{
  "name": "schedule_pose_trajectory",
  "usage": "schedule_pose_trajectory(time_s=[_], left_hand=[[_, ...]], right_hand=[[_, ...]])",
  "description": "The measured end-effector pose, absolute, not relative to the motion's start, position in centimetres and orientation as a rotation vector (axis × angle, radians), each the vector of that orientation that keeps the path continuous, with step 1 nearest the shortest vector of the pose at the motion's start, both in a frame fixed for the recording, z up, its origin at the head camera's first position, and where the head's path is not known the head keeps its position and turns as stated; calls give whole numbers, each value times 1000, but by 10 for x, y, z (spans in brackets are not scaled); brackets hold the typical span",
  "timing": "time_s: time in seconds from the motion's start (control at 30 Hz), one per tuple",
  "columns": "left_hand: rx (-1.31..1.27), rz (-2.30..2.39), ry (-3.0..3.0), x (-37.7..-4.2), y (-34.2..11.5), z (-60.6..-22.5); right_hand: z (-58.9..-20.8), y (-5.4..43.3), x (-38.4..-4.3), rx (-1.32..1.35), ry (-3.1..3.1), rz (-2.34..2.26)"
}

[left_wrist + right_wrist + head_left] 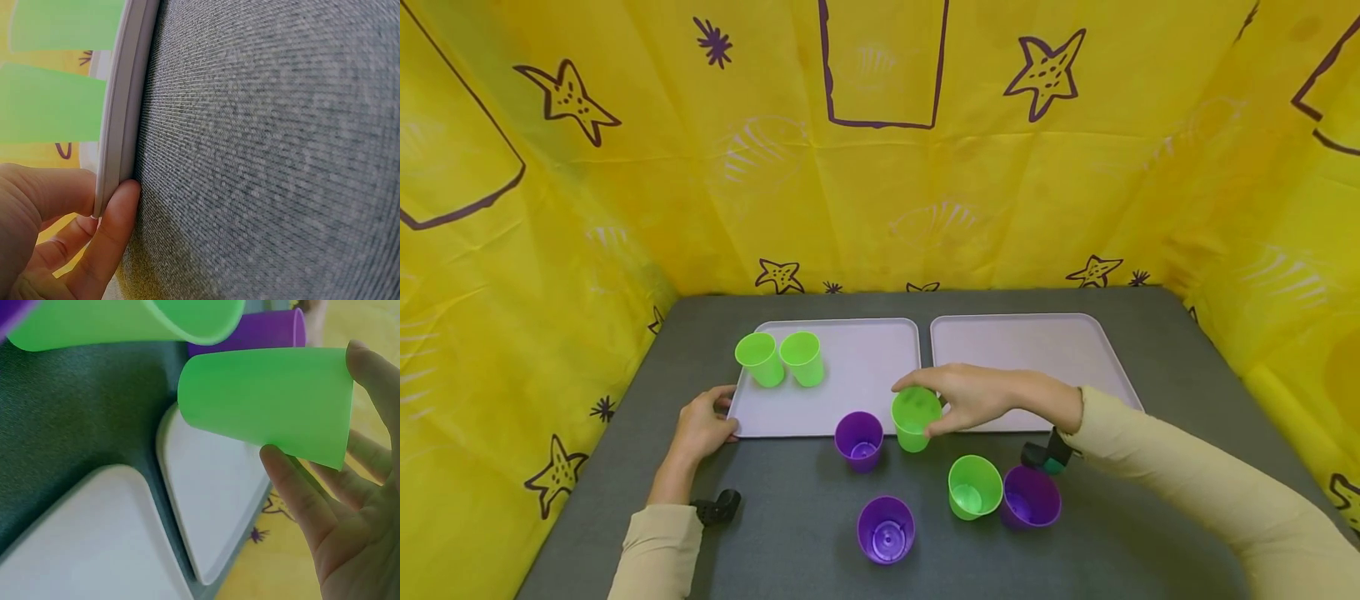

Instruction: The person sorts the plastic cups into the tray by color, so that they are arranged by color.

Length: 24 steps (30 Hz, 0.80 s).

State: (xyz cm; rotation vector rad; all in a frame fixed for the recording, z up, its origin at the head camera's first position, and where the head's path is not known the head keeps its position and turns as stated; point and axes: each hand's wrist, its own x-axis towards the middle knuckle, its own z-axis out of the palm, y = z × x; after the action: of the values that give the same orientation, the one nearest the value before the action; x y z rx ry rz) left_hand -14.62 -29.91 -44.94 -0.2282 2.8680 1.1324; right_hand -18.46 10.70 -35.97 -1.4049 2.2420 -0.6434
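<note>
My right hand [976,392] grips a green cup [914,427] near its rim, thumb on one side and fingers on the other. In the head view that cup overlaps the front right corner of the left tray [861,358]; the right wrist view shows the cup's plain side [262,403]. With thumb and fingers, my left hand [700,427] pinches the left tray's edge near its front left corner. The tray rim [119,119] shows between the fingertips in the left wrist view. Two green cups, one [763,362] at the left edge and another [805,362] beside it, stand upright on this tray.
A second pale tray [1022,342] lies to the right, partly behind my right arm. On the grey table, a purple cup [860,446] stands by the left tray, another [886,533] nearer me. A green cup [973,492] and a purple cup [1032,500] stand together below my right wrist.
</note>
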Motion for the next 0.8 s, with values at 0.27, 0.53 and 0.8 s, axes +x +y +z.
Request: schedule_pose_trajectory(time_s=[0.27, 0.53, 0.8], left_hand=[[-240, 1121, 2864, -146, -299, -450], [-241, 1127, 2854, -146, -299, -450], [-238, 1131, 2858, -146, -299, -451]], right_hand=[[-358, 100, -195, -1421, 2288, -613], [-357, 91, -206, -1451, 2322, -624], [-361, 81, -218, -1443, 2332, -691]])
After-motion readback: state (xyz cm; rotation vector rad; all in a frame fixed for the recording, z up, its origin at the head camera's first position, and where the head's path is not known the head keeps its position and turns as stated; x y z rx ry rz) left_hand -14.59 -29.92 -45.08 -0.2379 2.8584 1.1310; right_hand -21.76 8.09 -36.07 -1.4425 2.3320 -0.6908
